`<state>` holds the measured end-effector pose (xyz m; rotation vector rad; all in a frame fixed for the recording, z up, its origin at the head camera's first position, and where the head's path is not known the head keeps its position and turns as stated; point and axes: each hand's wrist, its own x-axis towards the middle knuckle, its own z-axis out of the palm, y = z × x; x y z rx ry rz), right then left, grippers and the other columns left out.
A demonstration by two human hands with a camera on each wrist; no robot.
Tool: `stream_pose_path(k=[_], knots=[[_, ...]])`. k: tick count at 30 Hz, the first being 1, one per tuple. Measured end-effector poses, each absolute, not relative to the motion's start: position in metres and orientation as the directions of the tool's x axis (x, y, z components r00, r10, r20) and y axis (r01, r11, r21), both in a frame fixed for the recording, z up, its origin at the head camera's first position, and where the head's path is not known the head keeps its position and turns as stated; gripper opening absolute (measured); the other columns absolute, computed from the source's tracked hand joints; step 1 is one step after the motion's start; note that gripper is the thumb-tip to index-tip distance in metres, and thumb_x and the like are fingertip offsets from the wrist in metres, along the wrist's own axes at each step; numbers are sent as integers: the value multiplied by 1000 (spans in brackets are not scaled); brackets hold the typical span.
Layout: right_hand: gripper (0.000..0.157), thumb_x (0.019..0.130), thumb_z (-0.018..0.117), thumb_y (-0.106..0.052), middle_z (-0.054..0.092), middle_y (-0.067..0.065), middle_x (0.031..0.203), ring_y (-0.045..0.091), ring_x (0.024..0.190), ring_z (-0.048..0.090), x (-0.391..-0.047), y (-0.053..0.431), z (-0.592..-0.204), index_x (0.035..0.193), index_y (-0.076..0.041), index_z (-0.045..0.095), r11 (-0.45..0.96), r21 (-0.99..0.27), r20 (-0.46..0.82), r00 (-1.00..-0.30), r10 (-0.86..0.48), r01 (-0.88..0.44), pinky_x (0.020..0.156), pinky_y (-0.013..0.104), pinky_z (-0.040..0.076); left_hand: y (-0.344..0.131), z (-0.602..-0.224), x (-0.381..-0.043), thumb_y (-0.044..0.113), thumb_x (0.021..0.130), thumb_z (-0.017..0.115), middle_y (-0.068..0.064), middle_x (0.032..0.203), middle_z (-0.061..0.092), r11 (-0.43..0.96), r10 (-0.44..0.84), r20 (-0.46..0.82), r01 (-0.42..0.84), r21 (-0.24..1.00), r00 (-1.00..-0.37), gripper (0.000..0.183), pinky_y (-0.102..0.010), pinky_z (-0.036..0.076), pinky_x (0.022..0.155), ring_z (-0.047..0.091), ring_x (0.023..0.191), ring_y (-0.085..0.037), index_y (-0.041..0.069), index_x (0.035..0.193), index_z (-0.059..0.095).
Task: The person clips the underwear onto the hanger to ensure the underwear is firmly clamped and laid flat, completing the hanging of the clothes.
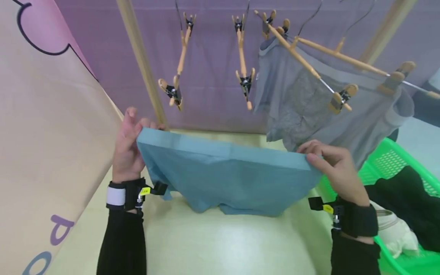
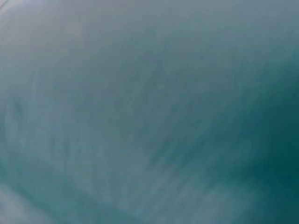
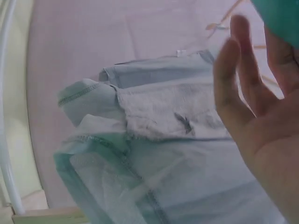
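Teal underpants (image 1: 227, 179) hang stretched between my two hands, waistband up and leg openings down. My left hand (image 1: 128, 147) pinches the waistband's left corner between thumb and fingers. At its right end, my right hand (image 1: 331, 164) pinches the band with the thumb in front. Blurred teal cloth (image 2: 140, 116) fills the left wrist view. In the right wrist view, loosely bent fingers of my right hand (image 3: 266, 112) show at the right, with a bit of teal cloth at the top corner. Grey underpants (image 1: 295, 84) with a lacy panel hang just beyond my right hand.
Two wooden clip hangers (image 1: 182, 57) without clothes hang ahead, seen end-on. Another hanger (image 1: 309, 68) with clips is by the grey underpants. At right stands a green basket (image 1: 388, 152) holding black cloth (image 1: 409, 206) and white cloth (image 1: 395, 233). A wooden post (image 1: 141, 57) rises at left.
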<state>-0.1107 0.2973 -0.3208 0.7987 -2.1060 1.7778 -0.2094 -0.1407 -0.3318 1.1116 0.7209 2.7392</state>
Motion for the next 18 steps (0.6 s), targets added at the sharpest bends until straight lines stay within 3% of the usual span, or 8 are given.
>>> stream_pose_path(k=[4,6,8,12,15,18], knots=[[34,94,47,19,51,4,73,17,80,51,-105,302,-320,67,-2,51,85,-821,540,-816,-203,-565,74,28,37,-141,-331,-209,-8,98,48,-13,78,60,-875,320,621,29,484,-715,16,-44,46,97,58,73,-26,4,106,41],[33,93,47,20,46,4,71,17,73,45,-102,302,-317,68,-1,51,72,-819,547,-812,-204,-570,70,30,31,-140,-330,-209,-8,99,45,-9,78,56,-836,342,609,64,545,-716,14,-42,47,96,54,73,-23,4,102,39],[31,91,47,22,48,5,71,17,70,43,-98,303,-313,69,0,53,45,-812,562,-802,-204,-581,68,31,30,-140,-327,-208,-10,98,45,-6,80,54,-775,348,599,139,617,-721,17,-32,48,88,51,73,-19,5,99,38],[28,87,47,28,57,9,76,19,75,50,-82,306,-300,72,5,57,15,-790,599,-777,-193,-613,72,29,39,-141,-312,-192,-13,93,57,-1,83,56,-476,354,542,352,806,-762,25,-22,43,70,49,75,-14,7,97,43],[23,85,51,29,61,11,81,20,78,53,-61,313,-289,74,10,57,19,-750,647,-738,-192,-662,76,28,43,-147,-296,-169,-13,89,63,-1,84,60,-214,382,495,446,869,-781,26,-23,41,62,51,72,-14,7,95,48],[20,83,55,28,59,12,82,20,78,52,-36,323,-282,73,11,52,-15,-703,694,-681,-233,-711,73,28,43,-159,-284,-143,-21,83,64,-7,88,62,-186,431,547,522,832,-718,27,-25,44,58,56,72,-17,1,90,51]])
